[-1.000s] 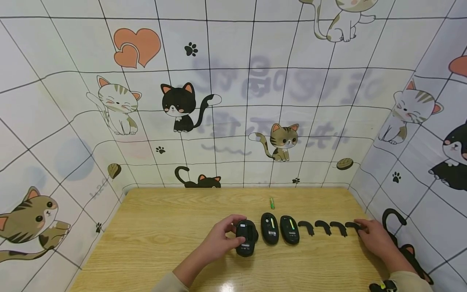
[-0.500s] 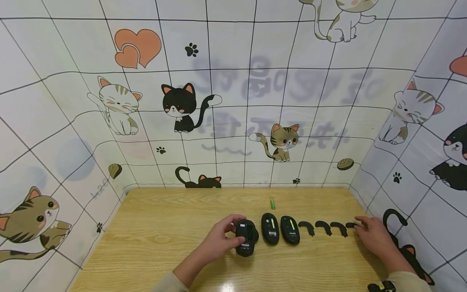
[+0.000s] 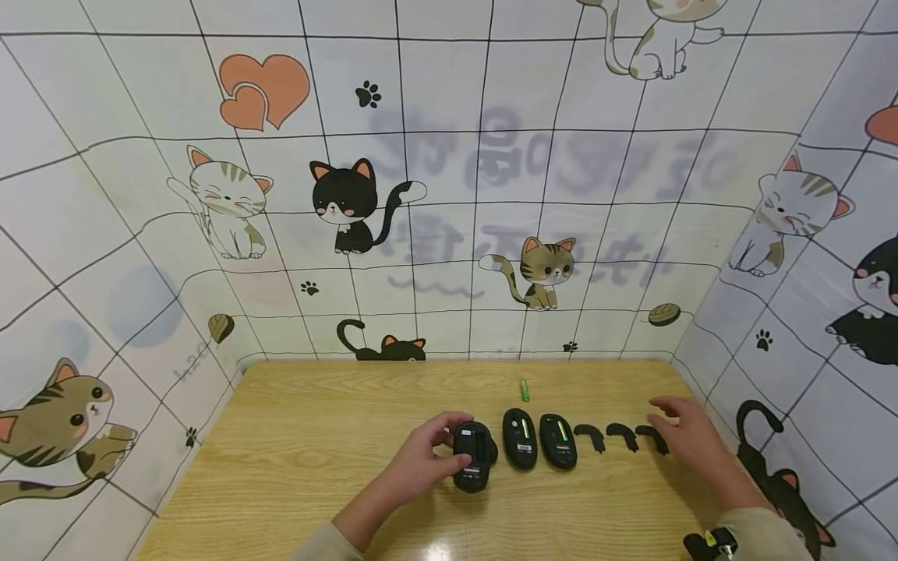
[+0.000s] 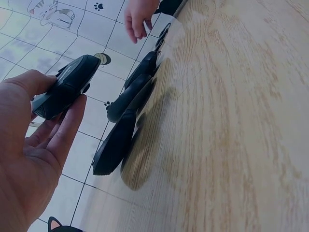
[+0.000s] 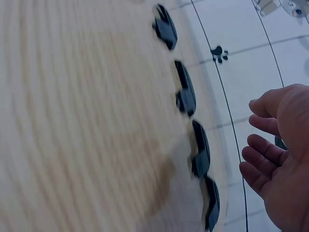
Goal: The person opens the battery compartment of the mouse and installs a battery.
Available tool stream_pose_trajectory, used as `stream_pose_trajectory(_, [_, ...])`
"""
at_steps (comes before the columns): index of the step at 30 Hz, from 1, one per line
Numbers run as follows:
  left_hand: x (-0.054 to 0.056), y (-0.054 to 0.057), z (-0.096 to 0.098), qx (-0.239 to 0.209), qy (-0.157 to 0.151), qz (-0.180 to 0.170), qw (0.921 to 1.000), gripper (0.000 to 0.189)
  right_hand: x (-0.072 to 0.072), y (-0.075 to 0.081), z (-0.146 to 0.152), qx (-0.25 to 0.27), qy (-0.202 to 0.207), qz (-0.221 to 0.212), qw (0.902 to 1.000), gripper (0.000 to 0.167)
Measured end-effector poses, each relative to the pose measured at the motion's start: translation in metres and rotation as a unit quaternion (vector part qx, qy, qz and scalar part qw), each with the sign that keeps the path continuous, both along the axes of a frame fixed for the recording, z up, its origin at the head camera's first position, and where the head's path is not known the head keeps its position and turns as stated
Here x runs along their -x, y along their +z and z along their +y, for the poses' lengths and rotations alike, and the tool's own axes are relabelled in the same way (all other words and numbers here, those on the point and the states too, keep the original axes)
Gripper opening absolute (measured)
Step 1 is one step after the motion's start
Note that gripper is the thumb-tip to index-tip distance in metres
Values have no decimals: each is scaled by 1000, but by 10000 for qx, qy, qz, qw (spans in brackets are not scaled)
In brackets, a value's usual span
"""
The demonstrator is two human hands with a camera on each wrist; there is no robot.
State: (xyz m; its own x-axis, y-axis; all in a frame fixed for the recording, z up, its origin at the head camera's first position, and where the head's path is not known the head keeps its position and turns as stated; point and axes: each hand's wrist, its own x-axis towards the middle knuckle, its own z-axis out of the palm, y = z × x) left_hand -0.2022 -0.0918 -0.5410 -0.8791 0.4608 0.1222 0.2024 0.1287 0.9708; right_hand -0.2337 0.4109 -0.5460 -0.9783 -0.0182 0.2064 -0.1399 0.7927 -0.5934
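My left hand grips a black computer mouse by its sides, underside up, its open battery compartment dark. In the left wrist view, this mouse is off the table, and another black mouse stands below; the head view mostly hides that one. To the right lie two upturned mice, each with a yellow-green battery showing. My right hand hovers over the right end of a row of black curved battery covers. Its fingers are loosely bent and hold nothing; several covers show in the right wrist view.
A loose green battery lies behind the mice on the wooden table. Grid-patterned sheets with printed cats rise at the back and both sides. The right sleeve carries a black wrist camera.
My right hand has left the rightmost cover and moved left and up, now hiding that cover in the head view. My left hand and its mouse have stayed in place.
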Motion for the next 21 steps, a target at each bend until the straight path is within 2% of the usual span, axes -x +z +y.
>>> stream_pose_trajectory(7, [0,1,0,-40,-34,18,10000,55,16,4,-36,129,333,-62,9993,37])
stream_pose_trajectory(13, [0,1,0,6,2,-16,10000,55,35,5,-71,285,493,-408,9975,37])
stream_pose_trajectory(21, [-1,2,-1,44,14,10,10000,54,60,8,-113,283,937,-709,9927,39])
